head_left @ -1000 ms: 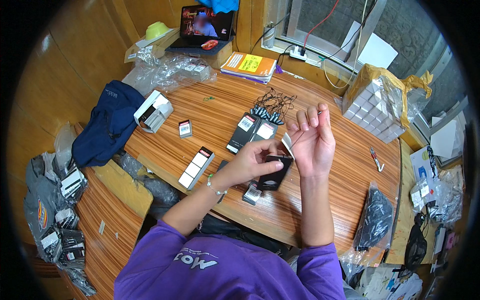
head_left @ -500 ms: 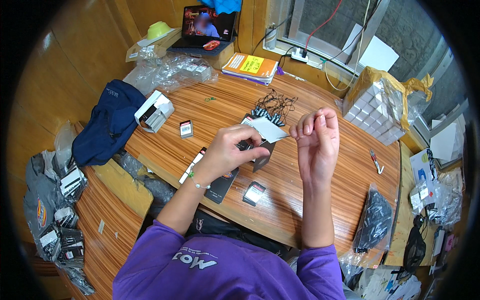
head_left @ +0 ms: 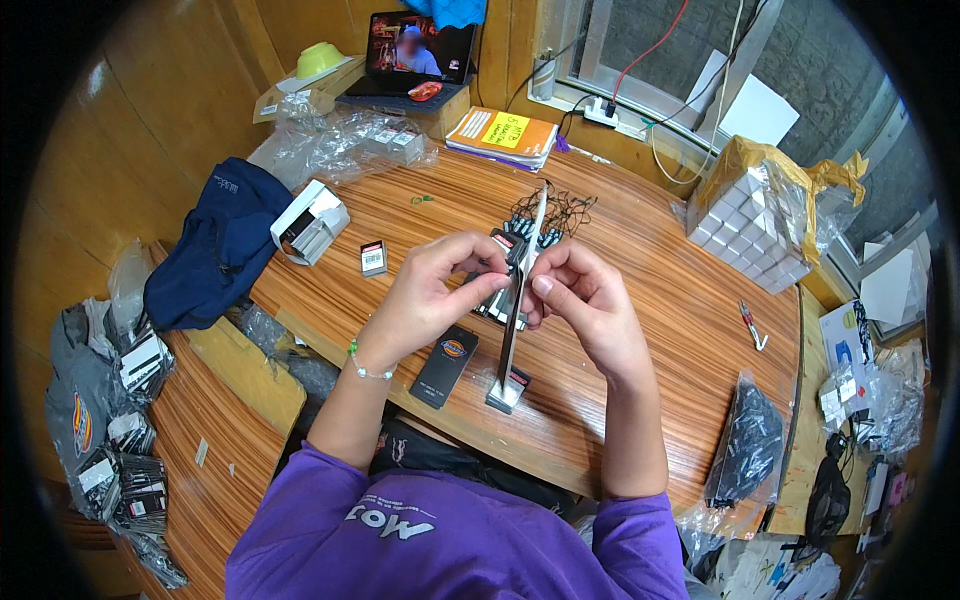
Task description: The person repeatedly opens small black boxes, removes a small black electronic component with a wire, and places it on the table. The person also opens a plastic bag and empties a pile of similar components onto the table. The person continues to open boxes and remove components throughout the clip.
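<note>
A thin card (head_left: pixel 514 318), white above and dark below (seen nearly edge-on), stands upright between 2 hands over the wood-grain bench (head_left: pixel 640 400). The right hand (head_left: pixel 590 300) grasps it; the left hand's (head_left: pixel 440 290) fingertips pinch beside it, their hold unclear. A dark rectangular box (head_left: pixel 443 367) lies leftward.

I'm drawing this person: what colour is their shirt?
Purple: the shirt has white lettering too. It shows best in the head view.
</note>
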Motion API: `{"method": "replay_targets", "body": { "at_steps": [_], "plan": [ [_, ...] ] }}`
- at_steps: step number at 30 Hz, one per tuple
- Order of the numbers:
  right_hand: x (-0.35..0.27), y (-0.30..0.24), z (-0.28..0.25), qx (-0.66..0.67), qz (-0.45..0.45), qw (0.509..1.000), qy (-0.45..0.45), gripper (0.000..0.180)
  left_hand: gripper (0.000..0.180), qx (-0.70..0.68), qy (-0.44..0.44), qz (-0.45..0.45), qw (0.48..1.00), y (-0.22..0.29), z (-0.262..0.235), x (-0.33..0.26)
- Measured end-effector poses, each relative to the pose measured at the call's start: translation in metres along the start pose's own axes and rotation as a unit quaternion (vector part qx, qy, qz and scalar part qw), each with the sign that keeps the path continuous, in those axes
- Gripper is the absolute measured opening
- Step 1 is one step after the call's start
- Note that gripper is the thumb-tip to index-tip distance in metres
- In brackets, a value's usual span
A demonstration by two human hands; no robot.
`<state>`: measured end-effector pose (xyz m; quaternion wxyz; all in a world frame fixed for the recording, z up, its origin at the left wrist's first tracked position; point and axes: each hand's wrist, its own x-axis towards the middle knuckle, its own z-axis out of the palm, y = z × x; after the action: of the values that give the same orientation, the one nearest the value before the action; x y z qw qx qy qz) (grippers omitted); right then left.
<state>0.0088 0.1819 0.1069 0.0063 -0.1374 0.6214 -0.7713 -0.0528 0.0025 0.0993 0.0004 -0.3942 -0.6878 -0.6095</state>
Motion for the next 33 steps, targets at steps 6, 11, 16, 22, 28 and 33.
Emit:
{"method": "replay_targets", "body": {
  "at_steps": [6, 11, 16, 22, 28, 33],
  "plan": [
    [-0.001, 0.000, -0.001, 0.117, -0.094, 0.987, 0.060, 0.006, 0.014, -0.076, 0.050, -0.031, 0.995, 0.001, 0.003, -0.001],
    [-0.001, 0.004, -0.002, 0.041, -0.072, 0.995, 0.053, 0.008, 0.017, 0.022, 0.036, 0.034, 0.999, 0.003, -0.003, 0.002],
    [0.000, 0.002, 0.006, 0.021, -0.046, 0.998, 0.048, 0.008, 0.017, -0.067, 0.076, 0.018, 0.995, 0.000, 0.005, 0.001],
    [-0.001, 0.003, 0.006, 0.010, -0.066, 0.996, 0.065, 0.009, 0.012, -0.161, 0.089, -0.053, 0.982, -0.001, 0.010, -0.002],
    [-0.002, 0.004, 0.006, -0.029, -0.065, 0.995, 0.075, 0.007, 0.009, -0.143, 0.074, -0.095, 0.982, 0.000, 0.013, -0.001],
    [-0.001, 0.007, 0.018, -0.217, -0.130, 0.958, 0.131, 0.008, 0.009, -0.135, 0.046, -0.138, 0.980, -0.004, 0.009, 0.002]
  ]
}}
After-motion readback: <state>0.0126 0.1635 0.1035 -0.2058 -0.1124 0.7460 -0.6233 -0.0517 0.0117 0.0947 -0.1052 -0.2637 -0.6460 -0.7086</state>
